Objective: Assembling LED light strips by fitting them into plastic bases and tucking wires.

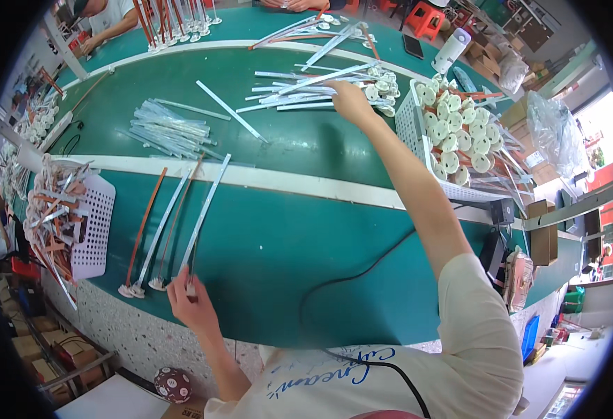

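My left hand (pixel 193 299) is closed at the near edge of the table, round the lower end of a translucent strip (pixel 206 209) that points away from me. To its left lie several orange and whitish strips (pixel 144 234) with white round bases (pixel 132 290) at their near ends. My right arm is stretched far forward. Its hand (pixel 352 102), fingers curled downward, touches a heap of translucent strips (pixel 292 96) with white round bases (pixel 383 89). What those fingers pinch is hidden from view.
A white basket (pixel 407 122) full of round-based strips stands right; another basket (pixel 95 230) with strips stands left. Loose translucent strips (pixel 170 129) lie on the green table (pixel 264 244). A black cable (pixel 359 276) crosses it. Other people work across the far side.
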Motion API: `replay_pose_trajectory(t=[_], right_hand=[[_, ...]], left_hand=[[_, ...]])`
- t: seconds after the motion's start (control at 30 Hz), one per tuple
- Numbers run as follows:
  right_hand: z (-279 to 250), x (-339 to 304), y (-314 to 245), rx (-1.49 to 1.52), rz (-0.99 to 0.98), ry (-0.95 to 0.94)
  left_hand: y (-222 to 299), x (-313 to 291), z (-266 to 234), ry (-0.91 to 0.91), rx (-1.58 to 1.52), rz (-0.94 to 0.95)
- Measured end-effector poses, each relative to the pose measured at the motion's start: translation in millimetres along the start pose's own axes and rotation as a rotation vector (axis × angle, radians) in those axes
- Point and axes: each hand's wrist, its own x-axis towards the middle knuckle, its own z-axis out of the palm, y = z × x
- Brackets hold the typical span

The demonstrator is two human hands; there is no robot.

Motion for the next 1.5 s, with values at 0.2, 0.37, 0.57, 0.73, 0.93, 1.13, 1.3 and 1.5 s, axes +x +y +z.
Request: replay_pose_trajectory(t=[0.2,0.37,0.57,0.73,0.93,1.13,1.3,1.5], right_hand=[[33,39,18,-0.344,-0.075,-0.14],[27,35,32,-0.299,-0.006,-0.238],[37,43,27,-0.276,0.041,-0.195],[35,50,14,-0.334,0.087,-0.213],[34,58,17,-0.371,0.122,-0.306],[12,61,16,-0.399,-0.065,0.056],[-63,68,-2,-0.138,-0.103,0.701],[-144,23,-80,0.61,0.042,0.372]], left_hand=[[5,-11,2,0.033,0.071,-0.106],[9,-16,12,0.083,0.091,-0.029],[2,-17,20,0.074,0.023,0.002],[4,-16,19,0.061,-0.022,-0.082],[5,-16,22,0.081,0.003,0.033],[0,-16,23,0.025,-0.073,-0.094],[9,-12,23,0.081,-0.131,-0.057],[20,-27,31,0.037,-0.473,-0.031]])
